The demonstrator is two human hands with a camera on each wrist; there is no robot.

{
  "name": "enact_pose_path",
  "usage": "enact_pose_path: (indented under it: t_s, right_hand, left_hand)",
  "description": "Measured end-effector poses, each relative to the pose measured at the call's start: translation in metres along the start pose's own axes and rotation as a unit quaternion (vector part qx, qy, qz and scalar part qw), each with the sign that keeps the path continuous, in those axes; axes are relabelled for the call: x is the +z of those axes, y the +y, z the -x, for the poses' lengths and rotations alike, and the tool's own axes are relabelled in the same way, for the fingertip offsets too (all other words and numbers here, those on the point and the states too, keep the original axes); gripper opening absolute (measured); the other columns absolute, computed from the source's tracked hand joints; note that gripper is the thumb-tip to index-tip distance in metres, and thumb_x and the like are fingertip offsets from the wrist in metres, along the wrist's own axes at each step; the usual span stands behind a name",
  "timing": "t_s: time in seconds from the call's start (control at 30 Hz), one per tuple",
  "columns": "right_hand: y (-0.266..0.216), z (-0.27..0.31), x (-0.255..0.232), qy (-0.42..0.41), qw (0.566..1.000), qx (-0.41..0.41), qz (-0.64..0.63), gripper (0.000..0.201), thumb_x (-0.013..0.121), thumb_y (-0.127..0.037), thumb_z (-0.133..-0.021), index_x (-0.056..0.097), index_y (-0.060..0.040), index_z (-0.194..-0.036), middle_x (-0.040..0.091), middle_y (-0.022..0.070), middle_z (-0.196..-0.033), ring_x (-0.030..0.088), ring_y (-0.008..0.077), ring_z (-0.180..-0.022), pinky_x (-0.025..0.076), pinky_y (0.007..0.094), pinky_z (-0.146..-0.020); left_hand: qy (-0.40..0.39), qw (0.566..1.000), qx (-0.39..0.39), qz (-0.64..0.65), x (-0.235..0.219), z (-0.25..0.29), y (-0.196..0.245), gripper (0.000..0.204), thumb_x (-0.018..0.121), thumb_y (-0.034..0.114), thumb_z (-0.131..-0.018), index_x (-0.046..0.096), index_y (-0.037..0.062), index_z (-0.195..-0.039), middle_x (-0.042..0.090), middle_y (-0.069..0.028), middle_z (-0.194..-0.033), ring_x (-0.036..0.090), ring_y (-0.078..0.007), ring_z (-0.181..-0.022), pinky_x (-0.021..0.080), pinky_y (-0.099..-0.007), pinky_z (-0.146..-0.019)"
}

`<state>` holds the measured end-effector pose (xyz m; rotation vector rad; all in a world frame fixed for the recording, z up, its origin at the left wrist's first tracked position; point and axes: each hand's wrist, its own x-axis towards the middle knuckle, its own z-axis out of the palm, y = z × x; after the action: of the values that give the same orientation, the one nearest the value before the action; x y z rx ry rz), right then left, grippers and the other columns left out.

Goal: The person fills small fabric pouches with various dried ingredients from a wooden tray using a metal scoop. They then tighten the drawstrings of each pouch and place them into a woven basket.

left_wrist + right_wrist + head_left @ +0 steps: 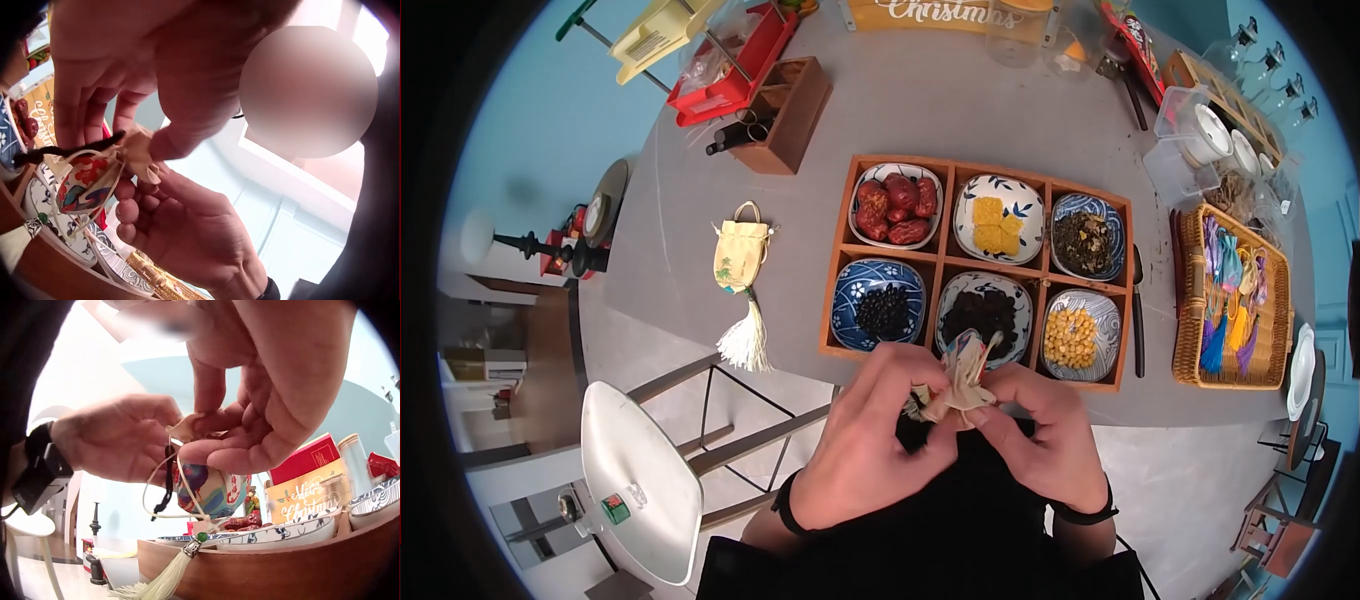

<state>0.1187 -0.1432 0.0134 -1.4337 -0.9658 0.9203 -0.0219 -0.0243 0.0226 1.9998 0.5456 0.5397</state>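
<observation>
Between my two hands is a small cream drawstring pouch (962,385) printed with red and blue. My left hand (865,435) pinches the gathered cloth of its neck from one side. From the other side, my right hand (1045,432) grips the same neck between thumb and fingers. Below the fingers the printed body (206,487) bulges out. A pale cord loops beside it, and a black twisted cord (165,487) hangs by the neck. A green bead (201,537) and a cream tassel (156,581) dangle beneath. The pouch's opening is hidden by the fingers.
In front stands a compartmented wooden tray (940,265) with bowls of red dates (897,208), yellow blocks, dried leaves, black beans, dark dried pieces and corn kernels (1070,337). Another tasselled pouch (742,250) lies left. A wicker basket (1185,300) of tassels is right, beside a black stick-like tool (1138,310).
</observation>
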Motion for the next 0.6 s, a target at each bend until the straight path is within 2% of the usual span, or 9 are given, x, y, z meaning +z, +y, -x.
enact_pose_path:
  t_s: [0.17, 0.23, 0.27, 0.37, 0.4, 0.43, 0.5, 0.53, 0.6]
  right_hand:
    - [0.002, -0.003, 0.001, -0.021, 0.997, -0.039, 0.063, 0.011, 0.065, 0.001, -0.081, 0.060, 0.0004, -0.091, 0.063, 0.0133, -0.084, 0.065, 0.0300, -0.074, 0.050, 0.0325, -0.065]
    - [-0.002, 0.001, -0.002, -0.028, 0.995, -0.017, 0.097, 0.011, 0.065, 0.001, -0.081, 0.059, 0.0006, -0.091, 0.063, 0.0133, -0.084, 0.064, 0.0296, -0.073, 0.050, 0.0330, -0.064]
    - [-0.003, 0.003, -0.004, -0.035, 0.991, 0.006, 0.132, 0.011, 0.065, 0.002, -0.081, 0.059, 0.0008, -0.090, 0.063, 0.0133, -0.084, 0.064, 0.0293, -0.072, 0.050, 0.0335, -0.063]
    - [0.004, 0.003, -0.008, 0.007, 0.991, 0.023, 0.129, 0.014, 0.066, 0.001, -0.079, 0.058, 0.0013, -0.090, 0.063, 0.0134, -0.081, 0.064, 0.0290, -0.069, 0.049, 0.0333, -0.060]
    - [-0.002, 0.003, -0.008, 0.021, 0.985, 0.078, 0.154, 0.014, 0.068, 0.001, -0.077, 0.059, 0.0006, -0.088, 0.063, 0.0149, -0.087, 0.064, 0.0302, -0.076, 0.050, 0.0332, -0.063]
    - [-0.005, 0.000, -0.004, 0.022, 0.984, 0.080, 0.155, 0.014, 0.068, 0.001, -0.077, 0.059, 0.0006, -0.088, 0.063, 0.0149, -0.087, 0.064, 0.0302, -0.076, 0.050, 0.0332, -0.063]
    - [-0.009, -0.005, 0.005, 0.177, 0.961, -0.053, 0.205, 0.012, 0.070, 0.000, -0.075, 0.061, -0.0011, -0.083, 0.062, 0.0157, -0.098, 0.064, 0.0313, -0.084, 0.050, 0.0362, -0.068]
    - [-0.012, -0.003, 0.004, 0.155, 0.946, -0.107, 0.262, 0.015, 0.073, -0.002, -0.072, 0.064, -0.0040, -0.084, 0.059, 0.0164, -0.112, 0.060, 0.0325, -0.094, 0.049, 0.0400, -0.076]
    - [-0.016, -0.005, 0.005, 0.134, 0.932, -0.136, 0.308, 0.018, 0.073, -0.003, -0.072, 0.065, -0.0053, -0.088, 0.057, 0.0162, -0.115, 0.059, 0.0321, -0.096, 0.047, 0.0403, -0.078]
  left_hand:
    - [-0.018, 0.997, -0.012, -0.071, -0.004, -0.005, -0.002, 0.027, 0.068, -0.003, -0.070, 0.052, 0.0016, -0.091, 0.055, -0.0127, -0.088, 0.060, -0.0336, -0.079, 0.050, -0.0367, -0.066]
    - [0.015, 0.991, -0.010, -0.134, -0.006, -0.010, -0.003, 0.021, 0.066, -0.003, -0.071, 0.053, 0.0010, -0.086, 0.054, -0.0132, -0.083, 0.060, -0.0346, -0.080, 0.049, -0.0380, -0.065]
    - [0.076, 0.982, -0.028, -0.172, -0.006, -0.014, -0.007, 0.017, 0.064, -0.004, -0.072, 0.053, 0.0002, -0.084, 0.054, -0.0139, -0.076, 0.061, -0.0323, -0.071, 0.049, -0.0362, -0.058]
    - [0.089, 0.990, -0.065, -0.082, -0.006, -0.015, -0.013, 0.015, 0.063, -0.003, -0.075, 0.052, 0.0002, -0.084, 0.055, -0.0134, -0.071, 0.060, -0.0272, -0.058, 0.046, -0.0336, -0.050]
    - [0.089, 0.992, -0.065, -0.061, -0.003, -0.016, -0.013, 0.013, 0.062, -0.002, -0.077, 0.051, 0.0003, -0.083, 0.056, -0.0122, -0.068, 0.057, -0.0214, -0.049, 0.043, -0.0298, -0.045]
    - [0.087, 0.992, -0.065, -0.059, -0.002, -0.017, -0.011, 0.013, 0.062, -0.002, -0.077, 0.051, 0.0003, -0.083, 0.056, -0.0122, -0.068, 0.057, -0.0214, -0.049, 0.043, -0.0298, -0.045]
    - [0.078, 0.991, -0.103, -0.039, -0.001, -0.017, -0.007, 0.013, 0.062, -0.003, -0.078, 0.050, 0.0007, -0.082, 0.056, -0.0112, -0.068, 0.056, -0.0190, -0.048, 0.043, -0.0278, -0.046]
    - [0.078, 0.991, -0.102, -0.038, 0.000, -0.017, -0.008, 0.013, 0.062, -0.003, -0.078, 0.050, 0.0007, -0.082, 0.056, -0.0112, -0.068, 0.056, -0.0190, -0.048, 0.043, -0.0278, -0.046]
    - [0.082, 0.995, -0.062, -0.013, 0.004, -0.014, -0.013, 0.013, 0.062, -0.004, -0.078, 0.050, 0.0009, -0.080, 0.057, -0.0110, -0.070, 0.057, -0.0189, -0.052, 0.044, -0.0271, -0.048]
